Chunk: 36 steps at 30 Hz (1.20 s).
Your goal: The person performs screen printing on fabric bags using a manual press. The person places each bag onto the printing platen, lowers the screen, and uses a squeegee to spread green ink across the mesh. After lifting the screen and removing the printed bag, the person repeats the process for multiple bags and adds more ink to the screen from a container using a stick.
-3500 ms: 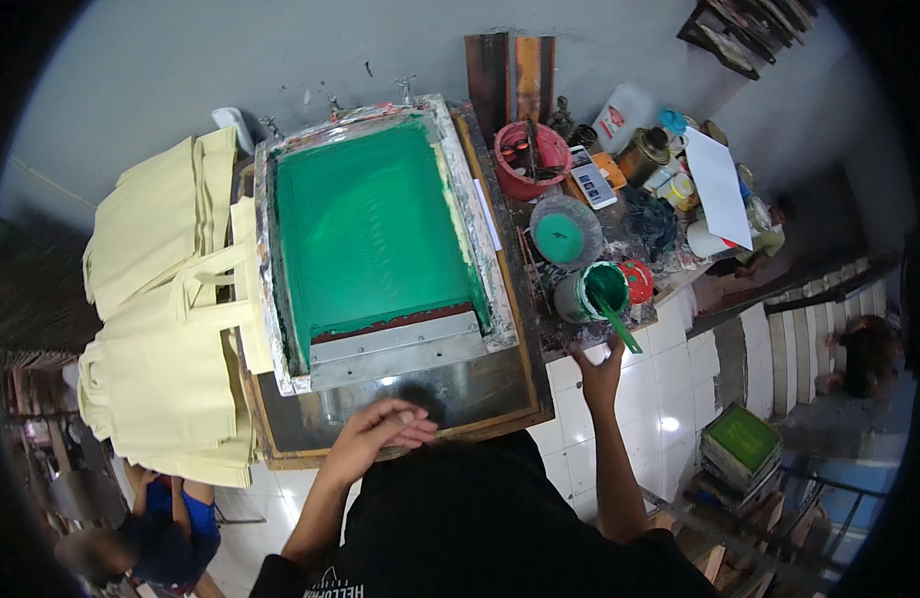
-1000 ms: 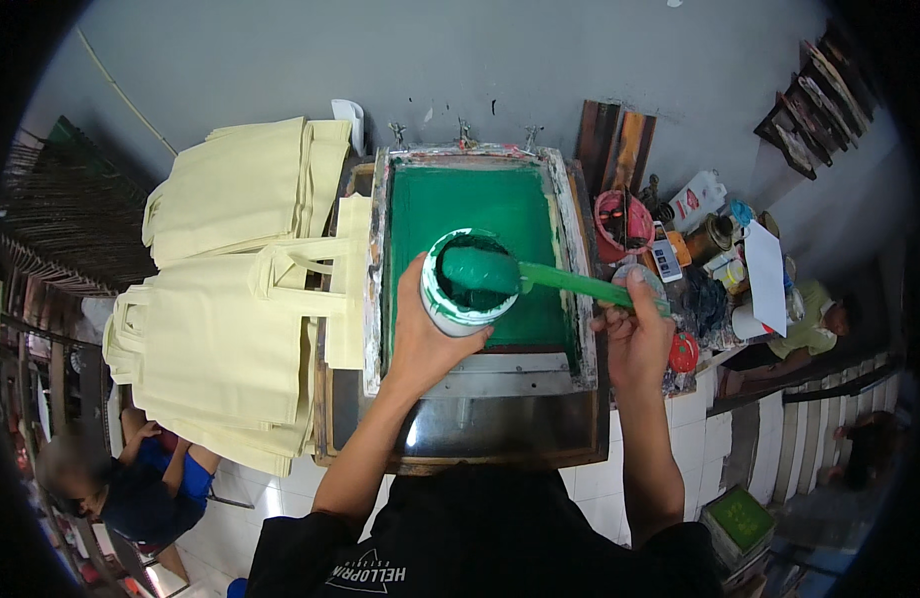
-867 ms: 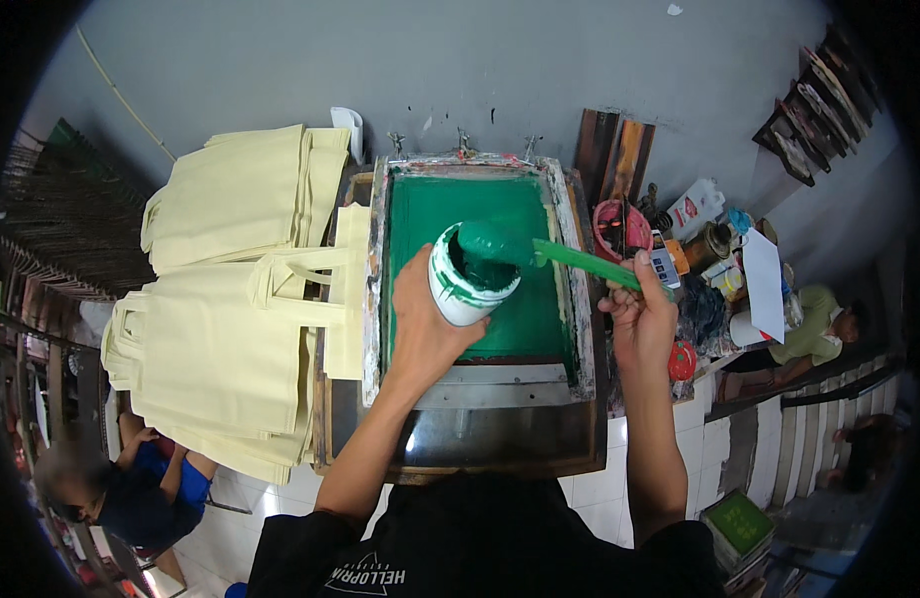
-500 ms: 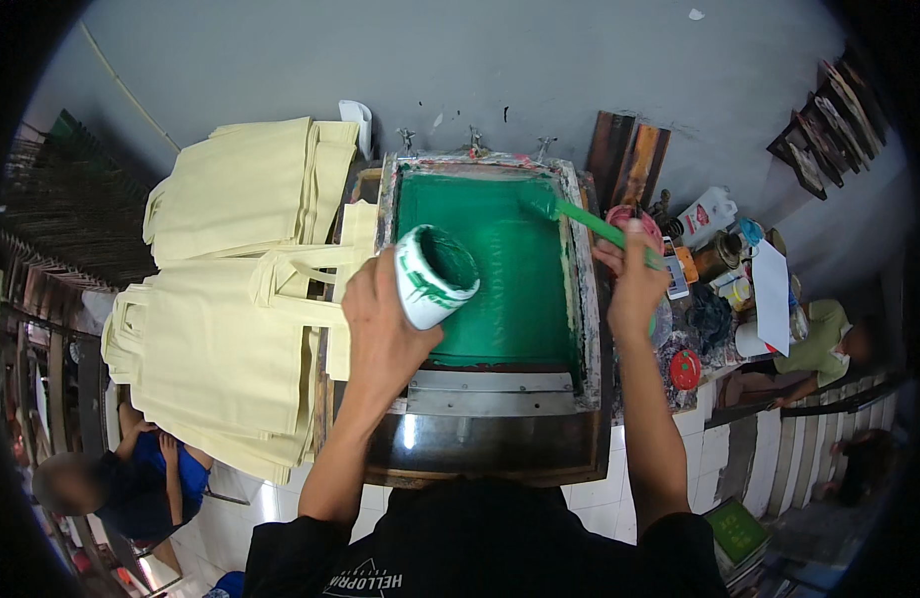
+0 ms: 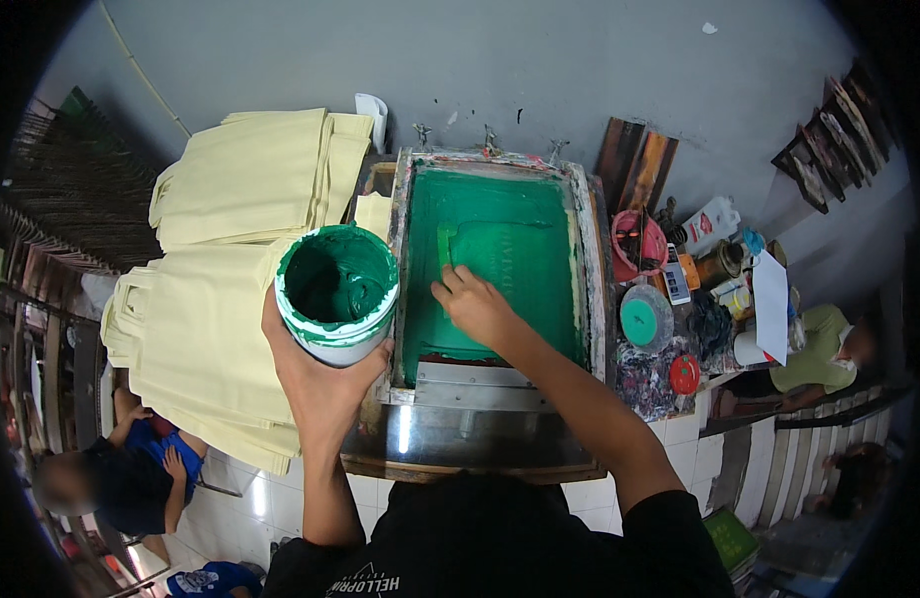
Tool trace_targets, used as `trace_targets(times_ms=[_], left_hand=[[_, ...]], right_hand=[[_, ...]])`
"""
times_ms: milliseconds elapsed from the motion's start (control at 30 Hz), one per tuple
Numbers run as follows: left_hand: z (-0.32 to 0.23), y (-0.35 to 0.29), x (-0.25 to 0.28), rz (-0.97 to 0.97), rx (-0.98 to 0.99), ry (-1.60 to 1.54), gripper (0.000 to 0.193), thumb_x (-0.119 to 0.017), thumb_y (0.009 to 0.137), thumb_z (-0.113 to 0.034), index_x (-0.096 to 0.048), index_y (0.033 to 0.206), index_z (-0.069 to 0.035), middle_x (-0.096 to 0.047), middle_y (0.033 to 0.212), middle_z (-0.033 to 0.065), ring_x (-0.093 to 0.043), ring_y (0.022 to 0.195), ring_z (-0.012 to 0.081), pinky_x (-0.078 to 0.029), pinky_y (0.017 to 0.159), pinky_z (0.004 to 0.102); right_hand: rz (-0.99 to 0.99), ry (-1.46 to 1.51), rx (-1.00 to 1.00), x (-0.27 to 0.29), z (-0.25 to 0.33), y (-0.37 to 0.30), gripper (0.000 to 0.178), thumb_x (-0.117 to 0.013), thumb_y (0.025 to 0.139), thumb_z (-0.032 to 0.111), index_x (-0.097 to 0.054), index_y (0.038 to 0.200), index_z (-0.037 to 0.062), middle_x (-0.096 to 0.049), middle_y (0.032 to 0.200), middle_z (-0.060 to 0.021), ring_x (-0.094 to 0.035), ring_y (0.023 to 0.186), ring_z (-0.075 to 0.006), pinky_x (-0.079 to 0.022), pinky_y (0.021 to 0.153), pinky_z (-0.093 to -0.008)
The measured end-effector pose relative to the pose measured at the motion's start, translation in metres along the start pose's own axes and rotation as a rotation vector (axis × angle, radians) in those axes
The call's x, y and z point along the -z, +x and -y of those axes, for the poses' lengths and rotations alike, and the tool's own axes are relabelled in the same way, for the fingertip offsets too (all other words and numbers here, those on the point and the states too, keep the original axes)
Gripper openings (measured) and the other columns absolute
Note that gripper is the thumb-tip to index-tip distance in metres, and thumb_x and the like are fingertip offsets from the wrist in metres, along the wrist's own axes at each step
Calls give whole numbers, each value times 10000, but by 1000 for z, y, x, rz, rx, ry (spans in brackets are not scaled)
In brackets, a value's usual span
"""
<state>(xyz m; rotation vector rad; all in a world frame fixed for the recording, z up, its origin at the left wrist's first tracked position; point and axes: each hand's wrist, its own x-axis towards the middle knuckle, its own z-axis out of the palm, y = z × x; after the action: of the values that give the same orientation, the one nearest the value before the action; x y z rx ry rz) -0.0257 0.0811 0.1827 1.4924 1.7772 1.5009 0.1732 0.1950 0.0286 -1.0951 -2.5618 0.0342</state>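
Note:
A white tub [image 5: 348, 351] of thick green ink is gripped by my left hand [image 5: 315, 374], its mouth tilted up toward me and green smears around its rim. My right hand [image 5: 475, 307] is closed on a green spatula [image 5: 445, 245] over the left half of a printing screen. Green ink [image 5: 525, 269] coats the screen's mesh, with a ridge of it across the upper part. The wooden screen frame [image 5: 584, 289] is crusted with paint. Part of the spatula is hidden by my fingers.
Two piles of cream cloth bags [image 5: 246, 174] lie left of the screen. To the right stand a pink bucket [image 5: 662, 261], a grey bowl with green ink [image 5: 661, 304], a red lid [image 5: 684, 374], a phone [image 5: 676, 282] and a white jug [image 5: 712, 224]. Other people sit at both sides.
My left hand has brought the tub left and nearer, off the screen. My right hand has swung the spatula from the screen's right edge to its left half.

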Motion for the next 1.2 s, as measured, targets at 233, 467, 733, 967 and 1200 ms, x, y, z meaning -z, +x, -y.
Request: trace_targets(times_ms=[233, 467, 733, 967, 1200], left_hand=[[13, -8, 1, 42, 0, -72, 1049, -867, 604, -46, -326, 1499, 38, -485, 1387, 190, -519, 1286, 293, -404, 1102, 383], [30, -11, -38, 200, -208, 46, 992, -871, 588, -37, -396, 1456, 40, -509, 1358, 220, -557, 1224, 368, -419, 1084, 440], [4, -51, -116, 426, -342, -6, 1096, -924, 585, -102, -332, 1499, 31, -478, 1399, 215, -506, 1316, 359, -404, 1125, 426], [-36, -116, -193, 576, -347, -475, 1039, -928, 599, -125, -373, 1465, 23, -473, 1393, 241, -454, 1320, 438, -355, 1128, 501], [-34, -111, -176, 937, -620, -17, 1015, -887, 733, -376, -368, 1544, -53, -407, 1531, 214, -355, 1458, 404, -263, 1189, 550]], right_hand=[[-548, 1016, -663, 53, -20, -24, 203, -641, 917, 54, -638, 1098, -39, -700, 1000, -125, -726, 831, -274, -630, 716, -386], [-997, 1515, -983, 104, -62, -99, 245, -667, 879, 118, -625, 1037, -65, -704, 883, -186, -734, 703, -270, -647, 608, -410], [-514, 1132, -784, 273, -8, -116, 239, -723, 895, 196, -658, 989, -13, -674, 734, -96, -656, 581, -159, -531, 505, -267], [-315, 799, -768, 209, 28, -208, 1054, -1004, 607, 266, -420, 1437, -18, -630, 1292, -193, -594, 1265, -294, -436, 1101, -415], [-788, 746, -1221, 142, 19, -293, 879, -922, 683, 82, -439, 1410, -24, -594, 1333, -164, -585, 1233, -249, -458, 1055, -368]])
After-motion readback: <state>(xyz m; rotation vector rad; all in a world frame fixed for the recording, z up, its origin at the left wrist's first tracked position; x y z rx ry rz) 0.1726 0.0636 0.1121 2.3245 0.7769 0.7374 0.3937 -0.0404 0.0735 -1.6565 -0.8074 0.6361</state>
